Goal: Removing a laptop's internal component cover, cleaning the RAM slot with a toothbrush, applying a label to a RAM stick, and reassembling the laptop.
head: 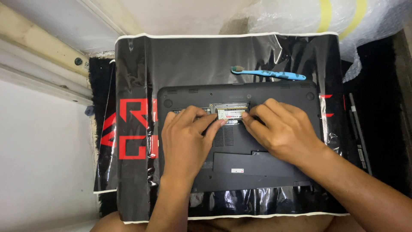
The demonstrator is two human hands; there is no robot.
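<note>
Green memory stick (231, 114) sits in the open bay near the top edge of the flipped black laptop (240, 167), long axis running left-right. Left hand (186, 137) pinches its left end with curled fingertips, right hand (279, 129) presses the right end, so both are equally close. Laptop rests on a glossy black plastic sheet (137, 77); blue toothbrush (270, 74) lies just behind it, white wall (43, 141) left.

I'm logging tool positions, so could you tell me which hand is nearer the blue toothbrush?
Right. The right hand lies just below the blue toothbrush; the left hand is farther down-left.
</note>
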